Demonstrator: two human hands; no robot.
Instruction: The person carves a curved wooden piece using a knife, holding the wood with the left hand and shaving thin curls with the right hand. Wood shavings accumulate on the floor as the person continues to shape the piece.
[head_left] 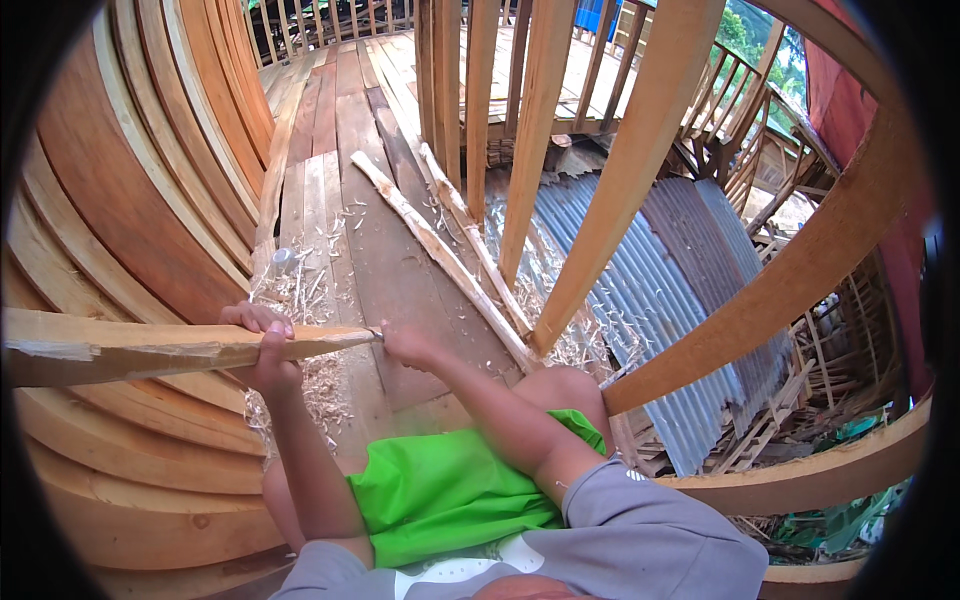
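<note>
Though cut off at left, a wooden stake point(150, 348) in the clamped left hand point(268, 345), right hand point(405, 345) perhaps pinching its tip.

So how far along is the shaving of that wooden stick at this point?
Done: wood shavings litter the plank floor, and the wooden stick shows pale, freshly cut surfaces toward its tapered tip. In hand: the left hand grips the stick while the right hand works at its tip; any tool there is too small to tell. Left: two more long sticks lie on the floor, apparently unworked.
</note>
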